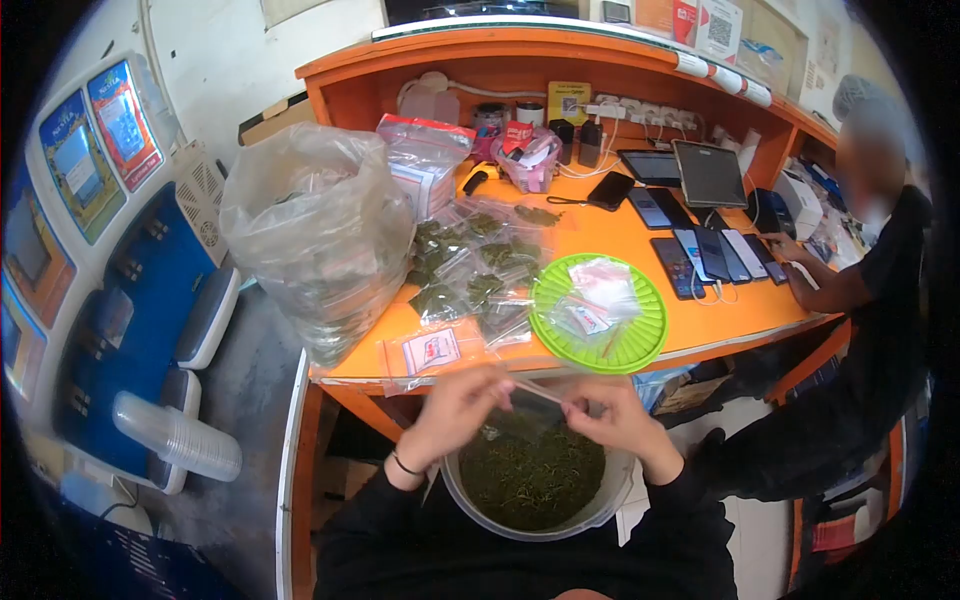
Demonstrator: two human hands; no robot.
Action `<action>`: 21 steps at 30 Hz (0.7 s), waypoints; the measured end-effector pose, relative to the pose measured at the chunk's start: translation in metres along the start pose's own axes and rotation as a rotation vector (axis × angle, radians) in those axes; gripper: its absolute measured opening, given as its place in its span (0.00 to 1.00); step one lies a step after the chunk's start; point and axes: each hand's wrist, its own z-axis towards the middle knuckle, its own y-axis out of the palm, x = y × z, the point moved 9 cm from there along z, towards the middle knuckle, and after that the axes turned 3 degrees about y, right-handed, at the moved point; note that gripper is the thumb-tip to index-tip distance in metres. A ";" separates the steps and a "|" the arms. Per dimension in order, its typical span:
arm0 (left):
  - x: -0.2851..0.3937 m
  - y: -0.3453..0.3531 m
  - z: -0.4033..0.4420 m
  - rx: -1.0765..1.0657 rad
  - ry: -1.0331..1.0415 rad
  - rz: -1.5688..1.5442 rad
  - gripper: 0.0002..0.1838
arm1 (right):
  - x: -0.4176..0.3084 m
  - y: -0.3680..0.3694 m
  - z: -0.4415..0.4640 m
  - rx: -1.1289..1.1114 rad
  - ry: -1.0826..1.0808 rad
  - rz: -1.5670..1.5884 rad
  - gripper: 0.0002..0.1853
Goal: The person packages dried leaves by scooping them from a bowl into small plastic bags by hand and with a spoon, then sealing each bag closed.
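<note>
Plastic bag [530,408] gripped by both hands [612,414], tub [617,492] below, cluttered orange desk [590,228], white wall [205,60], tiled floor [757,530]

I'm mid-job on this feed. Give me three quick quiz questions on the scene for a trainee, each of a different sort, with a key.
1. True or false: the left hand and the right hand grip the same bag.

2. What lies on the round green tray?
A) Phones
B) Clear packets
C) Cups

3. Fill in: the dark band is on the person's ____ wrist.

Key:
1. True
2. B
3. left
</note>
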 end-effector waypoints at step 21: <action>0.011 0.024 0.012 -0.276 0.138 0.369 0.25 | 0.262 -0.096 0.097 0.154 0.340 -0.459 0.07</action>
